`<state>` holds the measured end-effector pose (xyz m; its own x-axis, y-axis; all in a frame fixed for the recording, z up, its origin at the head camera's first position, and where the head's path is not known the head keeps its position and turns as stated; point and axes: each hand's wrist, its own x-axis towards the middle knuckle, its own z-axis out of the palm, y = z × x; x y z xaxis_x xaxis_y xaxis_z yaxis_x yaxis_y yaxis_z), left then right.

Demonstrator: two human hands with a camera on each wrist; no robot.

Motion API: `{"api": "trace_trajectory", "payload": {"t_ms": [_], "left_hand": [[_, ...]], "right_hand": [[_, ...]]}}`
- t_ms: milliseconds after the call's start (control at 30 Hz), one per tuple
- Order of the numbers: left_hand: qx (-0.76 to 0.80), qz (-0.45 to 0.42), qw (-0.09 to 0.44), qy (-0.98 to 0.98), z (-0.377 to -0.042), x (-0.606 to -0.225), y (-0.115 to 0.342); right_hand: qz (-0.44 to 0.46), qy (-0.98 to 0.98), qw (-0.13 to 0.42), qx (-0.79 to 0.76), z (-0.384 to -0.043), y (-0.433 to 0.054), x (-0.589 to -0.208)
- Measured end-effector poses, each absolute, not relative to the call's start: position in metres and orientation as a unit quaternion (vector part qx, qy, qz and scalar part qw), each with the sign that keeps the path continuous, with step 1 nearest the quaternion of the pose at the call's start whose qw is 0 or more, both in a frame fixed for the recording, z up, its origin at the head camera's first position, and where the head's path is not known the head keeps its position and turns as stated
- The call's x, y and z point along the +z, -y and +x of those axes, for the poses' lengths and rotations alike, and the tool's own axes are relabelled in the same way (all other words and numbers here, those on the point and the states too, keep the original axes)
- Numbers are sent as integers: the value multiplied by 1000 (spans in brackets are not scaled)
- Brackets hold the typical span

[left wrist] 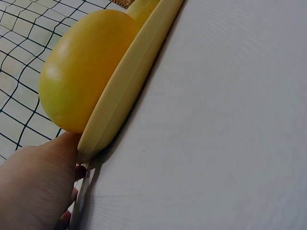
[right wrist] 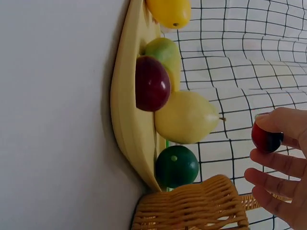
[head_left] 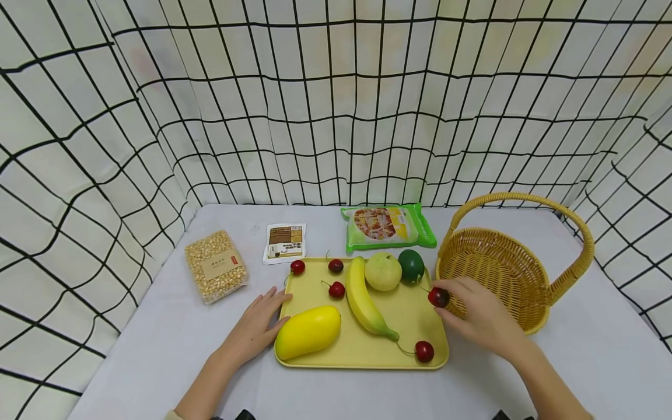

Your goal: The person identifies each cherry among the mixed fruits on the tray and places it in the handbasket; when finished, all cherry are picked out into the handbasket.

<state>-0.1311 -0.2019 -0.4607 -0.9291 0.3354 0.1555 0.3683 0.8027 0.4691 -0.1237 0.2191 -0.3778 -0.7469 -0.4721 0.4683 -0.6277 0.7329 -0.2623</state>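
In the head view my right hand (head_left: pixel 480 312) pinches a dark red cherry (head_left: pixel 438 297) between thumb and fingertips, above the yellow tray's right edge beside the basket. The right wrist view shows this cherry (right wrist: pixel 266 137) raised, with the other fingers spread. My left hand (head_left: pixel 257 326) rests at the left edge of the tray (head_left: pixel 367 359), its fingers fairly straight and its thumb beside a yellow mango-like fruit (head_left: pixel 308 332). On the tray lie a banana (head_left: pixel 366 300), a pale yellow-green round fruit (head_left: pixel 383 272), a dark green fruit (head_left: pixel 411 265) and several cherries, one (head_left: pixel 424 351) near the front right corner.
A wicker basket (head_left: pixel 493 245) with a tall handle stands right of the tray. Behind the tray lie a green food packet (head_left: pixel 388 226) and a small white-brown packet (head_left: pixel 284 243). A bag of yellow kernels (head_left: pixel 216 266) is at left. White netted walls (head_left: pixel 336 105) surround the table.
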Motion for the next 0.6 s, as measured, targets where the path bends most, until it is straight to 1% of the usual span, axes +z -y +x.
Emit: {"api": "trace_trajectory", "payload": {"t_ms": [233,600], "left_hand": [[-253,-186,34,949,-131,-461,202],[-254,-183,30,949,-130,-460,201]], "right_hand": [[276,920,192,202,-133,-228,-381],[213,942,147,212,-145,-239,-384]]}}
